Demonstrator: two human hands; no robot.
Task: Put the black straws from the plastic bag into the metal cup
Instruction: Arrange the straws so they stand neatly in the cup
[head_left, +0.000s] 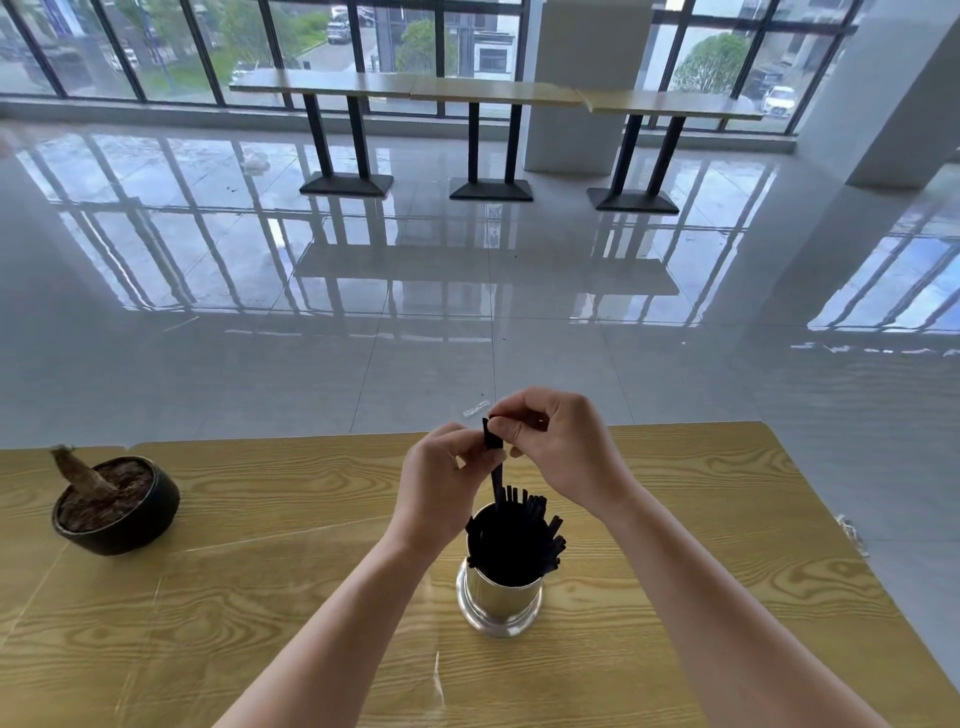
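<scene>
A shiny metal cup (498, 603) stands on the wooden table, with several black straws (535, 525) standing in it and fanning over its rim. Directly above the cup, my left hand (441, 483) and my right hand (561, 447) meet and pinch the top of one black straw (492, 441). That straw hangs down between my fingers, its lower end near the straws in the cup. I cannot make out a plastic bag around it.
A dark bowl-shaped pot (117, 506) with soil and a cut stump sits at the table's left. A small clear wrapper (477, 409) lies on the glossy floor beyond the table's far edge. Long tables (493, 93) stand by the windows.
</scene>
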